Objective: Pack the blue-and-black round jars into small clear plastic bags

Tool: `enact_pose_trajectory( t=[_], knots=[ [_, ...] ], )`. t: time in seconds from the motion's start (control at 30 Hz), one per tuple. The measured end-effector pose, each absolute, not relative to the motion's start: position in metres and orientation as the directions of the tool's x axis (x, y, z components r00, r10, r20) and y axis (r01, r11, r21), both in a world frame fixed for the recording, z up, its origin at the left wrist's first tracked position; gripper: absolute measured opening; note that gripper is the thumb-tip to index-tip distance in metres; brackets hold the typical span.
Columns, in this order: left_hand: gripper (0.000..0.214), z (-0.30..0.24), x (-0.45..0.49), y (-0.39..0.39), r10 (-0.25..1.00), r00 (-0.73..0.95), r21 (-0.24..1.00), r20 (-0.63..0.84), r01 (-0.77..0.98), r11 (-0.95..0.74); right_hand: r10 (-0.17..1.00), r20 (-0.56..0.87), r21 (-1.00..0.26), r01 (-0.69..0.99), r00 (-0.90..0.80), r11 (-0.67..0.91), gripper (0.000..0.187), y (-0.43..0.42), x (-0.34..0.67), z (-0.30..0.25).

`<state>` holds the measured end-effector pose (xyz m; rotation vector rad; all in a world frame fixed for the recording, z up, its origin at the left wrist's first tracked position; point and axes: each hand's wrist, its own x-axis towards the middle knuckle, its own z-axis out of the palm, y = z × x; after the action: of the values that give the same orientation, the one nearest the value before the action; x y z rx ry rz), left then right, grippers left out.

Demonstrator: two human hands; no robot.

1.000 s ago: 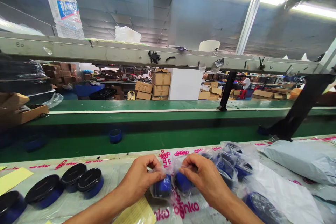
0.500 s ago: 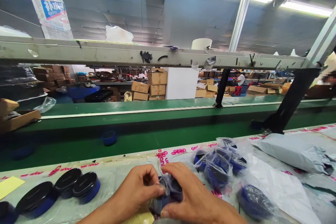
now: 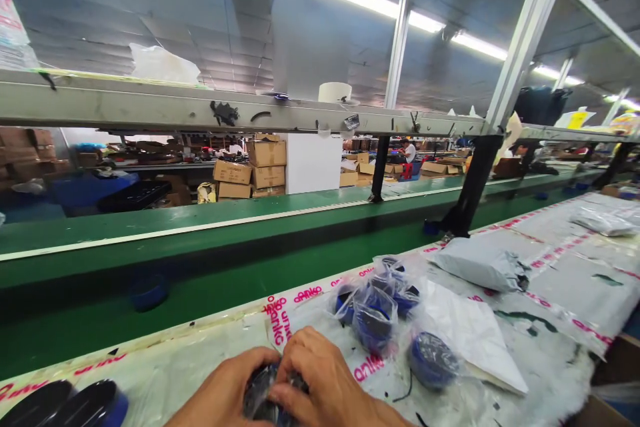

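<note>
At the table's front edge, both my hands close around a round blue-and-black piece in clear plastic film. My left hand grips its left side. My right hand lies over the right side, its fingers bent and pinching at the film. Much of the piece is hidden under my fingers. Several similar pieces in clear bags sit in a cluster to the right, and one bagged piece lies apart, nearer me. Bare black-topped blue pieces stand at the lower left.
Beyond the table runs a green conveyor belt, with a dim blue piece on it. A grey-white plastic bag and a white sheet lie to the right. A metal shelf rail crosses above, on black posts.
The view has swung right, so the bottle and bare pieces shift left. My right hand's fingers have moved from the piece's far side to over its top, and my left hand now wraps its side.
</note>
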<state>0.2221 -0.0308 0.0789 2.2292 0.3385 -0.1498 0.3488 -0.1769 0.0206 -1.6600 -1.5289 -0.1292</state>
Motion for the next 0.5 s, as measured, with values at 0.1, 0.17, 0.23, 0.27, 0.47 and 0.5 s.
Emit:
enact_pose_trajectory(
  t=[0.1, 0.17, 0.23, 0.27, 0.47, 0.5],
  knots=[
    [0.033, 0.079, 0.24, -0.049, 0.16, 0.983, 0.661, -0.09, 0.18, -0.728, 0.741, 0.618, -0.525, 0.84, 0.262, 0.141, 0.018, -0.19, 0.356, 0.019],
    [0.033, 0.078, 0.255, -0.059, 0.153, 0.988, 0.639, -0.023, 0.133, -0.758, 0.732, 0.605, -0.557, 0.823, 0.313, 0.108, 0.015, -0.203, 0.363, 0.022],
    [0.032, 0.078, 0.269, -0.067, 0.145, 0.989, 0.646, -0.016, 0.121, -0.753, 0.718, 0.58, -0.572, 0.82, 0.385, 0.022, 0.014, -0.218, 0.371, 0.029],
    [0.033, 0.079, 0.276, -0.07, 0.139, 0.99, 0.659, -0.024, 0.12, -0.742, 0.708, 0.576, -0.562, 0.827, 0.409, -0.021, 0.015, -0.227, 0.375, 0.034],
    [0.06, 0.09, 0.297, -0.079, 0.126, 0.991, 0.687, -0.036, 0.116, -0.717, 0.606, 0.722, -0.26, 0.943, 0.333, -0.208, 0.022, -0.277, 0.402, 0.058],
    [0.07, 0.092, 0.299, -0.079, 0.135, 0.99, 0.695, -0.032, 0.119, -0.709, 0.595, 0.716, -0.228, 0.927, 0.366, -0.297, 0.025, -0.281, 0.407, 0.061]
  ],
)
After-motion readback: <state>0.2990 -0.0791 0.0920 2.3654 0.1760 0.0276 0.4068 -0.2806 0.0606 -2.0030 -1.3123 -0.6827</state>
